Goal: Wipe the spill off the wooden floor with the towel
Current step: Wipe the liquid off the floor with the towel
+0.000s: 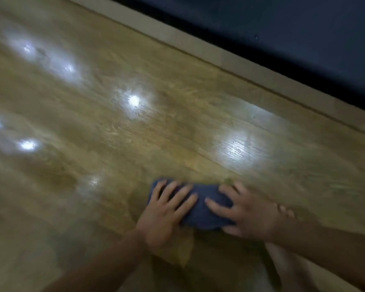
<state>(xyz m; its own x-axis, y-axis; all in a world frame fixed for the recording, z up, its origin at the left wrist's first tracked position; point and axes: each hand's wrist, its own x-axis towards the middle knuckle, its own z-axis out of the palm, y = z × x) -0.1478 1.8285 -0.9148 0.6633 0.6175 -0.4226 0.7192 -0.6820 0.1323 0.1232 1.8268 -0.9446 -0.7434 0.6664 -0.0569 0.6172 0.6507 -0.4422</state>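
A glossy wooden floor (pixel 177 133) fills the view, blurred and dotted with white light reflections (pixel 134 101). A dark blue wall (pixel 282 28) runs along the far right, above a pale baseboard (pixel 219 55). Near the centre, a small blue towel (pixel 200 209) lies bunched on the floor. The left hand (pixel 167 211) and right hand (pixel 247 213) press flat on its two ends, fingers spread. The towel looks soft, light and limp, so it is probably best driven under flat palms. A glossier amber patch (pixel 177 251), possibly the spill, lies just near of the left hand.
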